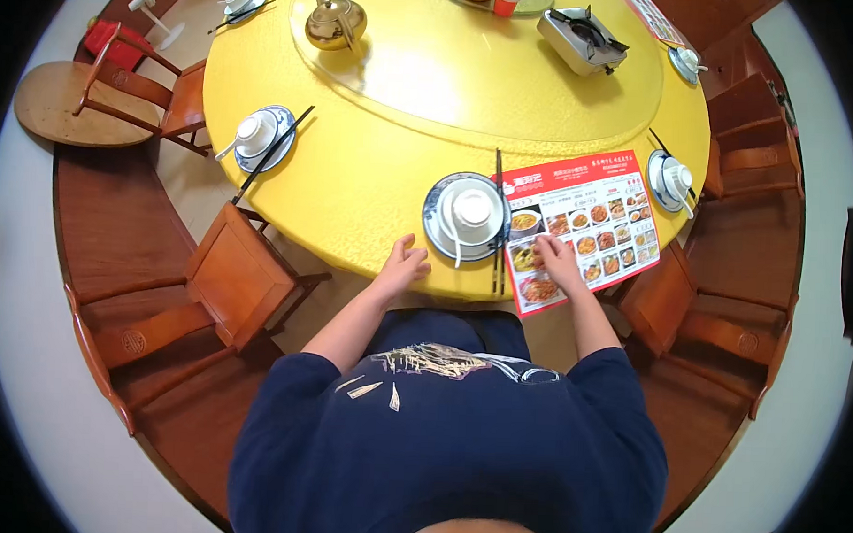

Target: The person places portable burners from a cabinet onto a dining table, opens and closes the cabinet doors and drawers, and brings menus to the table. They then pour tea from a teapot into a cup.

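Observation:
My left hand [403, 267] is at the table's near edge with its fingers apart and nothing in it. To its right sits a stacked place setting, with a blue-rimmed plate [431, 233] under a smaller white dish and a white bowl [472, 208]. A white spoon [456, 252] leans on this stack. Black chopsticks [497, 269] lie between the setting and a laminated menu [597, 209] with food pictures and writing. Over the menu's lower left part is my right hand [559, 263], fingers bent; whether they touch or grip the sheet is unclear. One menu corner overhangs the edge.
The round table has a yellow cloth [357, 222] and a glass turntable [417, 118]. On the turntable stand a brass-coloured teapot [334, 25] and a portable gas stove [582, 43]. Other settings include a bowl [253, 133] at left. Wooden chairs [239, 277] flank me.

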A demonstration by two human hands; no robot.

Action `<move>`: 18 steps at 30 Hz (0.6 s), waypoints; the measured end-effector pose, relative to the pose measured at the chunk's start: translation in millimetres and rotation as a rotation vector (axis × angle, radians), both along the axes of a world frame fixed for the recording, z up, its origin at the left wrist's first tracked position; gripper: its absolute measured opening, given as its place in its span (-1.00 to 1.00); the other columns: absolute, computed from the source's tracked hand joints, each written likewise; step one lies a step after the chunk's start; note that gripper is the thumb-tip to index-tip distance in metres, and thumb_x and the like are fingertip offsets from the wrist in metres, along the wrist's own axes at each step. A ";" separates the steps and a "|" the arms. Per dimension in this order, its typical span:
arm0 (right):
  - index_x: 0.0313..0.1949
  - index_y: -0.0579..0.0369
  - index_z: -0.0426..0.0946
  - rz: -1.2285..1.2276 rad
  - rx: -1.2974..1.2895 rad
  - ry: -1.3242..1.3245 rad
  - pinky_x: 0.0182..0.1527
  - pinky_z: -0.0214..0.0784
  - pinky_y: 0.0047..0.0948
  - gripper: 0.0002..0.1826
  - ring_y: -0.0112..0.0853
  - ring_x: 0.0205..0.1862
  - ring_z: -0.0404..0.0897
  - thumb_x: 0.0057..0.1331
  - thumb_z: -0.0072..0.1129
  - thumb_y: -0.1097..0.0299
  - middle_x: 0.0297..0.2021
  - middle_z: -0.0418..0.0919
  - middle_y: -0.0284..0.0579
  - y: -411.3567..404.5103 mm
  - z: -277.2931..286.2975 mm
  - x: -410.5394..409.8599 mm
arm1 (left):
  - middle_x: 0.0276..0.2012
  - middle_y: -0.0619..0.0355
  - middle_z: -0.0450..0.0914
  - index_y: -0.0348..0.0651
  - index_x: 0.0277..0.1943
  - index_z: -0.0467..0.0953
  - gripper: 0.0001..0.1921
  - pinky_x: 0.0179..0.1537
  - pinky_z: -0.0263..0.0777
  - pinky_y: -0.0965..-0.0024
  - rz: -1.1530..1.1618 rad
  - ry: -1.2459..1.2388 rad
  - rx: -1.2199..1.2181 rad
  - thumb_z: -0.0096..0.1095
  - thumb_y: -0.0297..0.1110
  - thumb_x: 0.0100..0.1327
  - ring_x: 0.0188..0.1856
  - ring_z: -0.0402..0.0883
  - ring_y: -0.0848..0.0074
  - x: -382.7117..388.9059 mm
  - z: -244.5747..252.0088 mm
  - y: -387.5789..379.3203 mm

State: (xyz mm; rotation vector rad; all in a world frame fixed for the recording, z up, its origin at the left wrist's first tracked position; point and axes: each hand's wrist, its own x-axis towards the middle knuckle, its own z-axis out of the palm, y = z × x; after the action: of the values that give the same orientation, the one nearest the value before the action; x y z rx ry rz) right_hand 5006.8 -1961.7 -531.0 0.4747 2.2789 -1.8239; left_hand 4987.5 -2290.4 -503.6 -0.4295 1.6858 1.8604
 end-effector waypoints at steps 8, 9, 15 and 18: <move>-0.14 0.18 0.41 -0.073 0.352 0.224 -0.41 0.29 -0.63 -0.66 -0.58 -0.38 0.43 0.11 0.17 0.32 -0.35 0.48 -0.23 -37.7 66.2 1.1 | -0.09 0.05 0.39 -0.20 0.16 0.13 -0.50 -0.18 0.37 0.41 -0.201 0.052 -0.052 0.02 -0.21 0.21 -0.14 0.47 0.43 -30.9 16.8 -46.8; -0.14 0.18 0.41 -0.072 0.350 0.221 -0.41 0.29 -0.63 -0.66 -0.58 -0.38 0.43 0.11 0.17 0.32 -0.35 0.48 -0.23 -51.4 83.1 -2.3 | -0.10 0.06 0.40 -0.21 0.14 0.17 -0.52 -0.18 0.37 0.42 -0.218 0.100 -0.084 0.02 -0.21 0.22 -0.14 0.47 0.44 -35.1 16.3 -49.2; 0.11 0.05 0.18 0.303 0.791 0.504 -0.07 0.29 -0.32 -0.25 -0.22 0.02 0.30 -0.11 0.30 0.32 0.03 0.24 0.00 -87.9 125.5 -33.2 | -0.14 0.10 0.45 -0.23 0.07 0.27 -0.59 -0.19 0.36 0.51 -0.204 0.161 -0.141 0.03 -0.22 0.21 -0.20 0.48 0.54 -47.7 50.8 -42.0; 0.13 -0.08 0.16 0.485 0.849 0.350 0.06 0.21 -0.25 -0.22 -0.12 0.05 0.24 -0.14 0.28 0.35 0.06 0.22 -0.01 -98.2 131.4 -46.0 | -0.15 0.10 0.46 -0.25 0.06 0.28 -0.60 -0.19 0.35 0.52 -0.258 0.184 -0.123 0.02 -0.23 0.22 -0.20 0.47 0.55 -46.6 54.9 -42.2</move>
State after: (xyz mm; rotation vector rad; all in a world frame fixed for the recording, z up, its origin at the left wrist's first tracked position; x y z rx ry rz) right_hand 4960.8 -2060.0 -399.7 -0.3222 2.9858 -0.7016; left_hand 4940.9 -2332.6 -448.7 -0.0839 1.8858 1.6549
